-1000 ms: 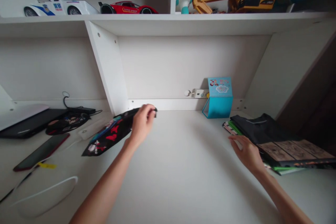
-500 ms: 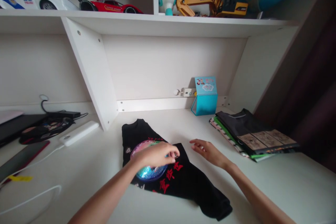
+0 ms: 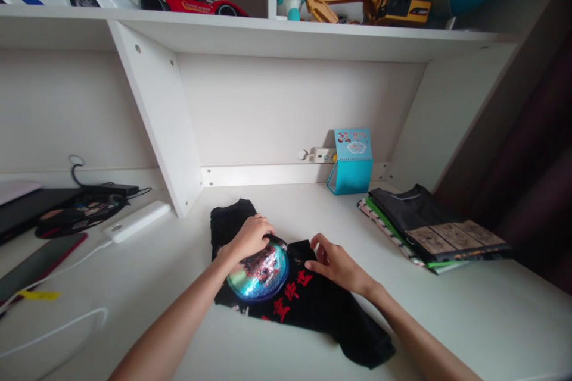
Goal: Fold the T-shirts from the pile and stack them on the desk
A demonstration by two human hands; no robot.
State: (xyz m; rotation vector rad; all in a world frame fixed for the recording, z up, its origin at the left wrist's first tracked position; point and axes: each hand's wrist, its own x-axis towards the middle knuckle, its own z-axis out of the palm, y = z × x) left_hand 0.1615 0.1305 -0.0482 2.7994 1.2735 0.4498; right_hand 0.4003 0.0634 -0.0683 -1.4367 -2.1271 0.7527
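Note:
A black T-shirt (image 3: pixel 313 309) with a shiny round sequin patch (image 3: pixel 261 274) and red characters lies rumpled on the white desk (image 3: pixel 447 321). My left hand (image 3: pixel 251 237) rests on the shirt's upper part just above the patch, its fingers curled and pinching the cloth. My right hand (image 3: pixel 333 262) sits on the shirt to the right of the patch, fingers bent and pressing on the fabric near its top edge.
A stack of folded clothes (image 3: pixel 435 229) lies at the right, a small blue box (image 3: pixel 353 161) at the back. To the left are a white power bank (image 3: pixel 136 221), cables, a phone (image 3: pixel 40 262) and a laptop. Toy cars and an excavator stand on the shelf (image 3: pixel 286 36) above.
The shirt was carried from the left and laid flat mid-desk. Since then my left hand moved up to the shirt's top and my right hand came down onto the fabric.

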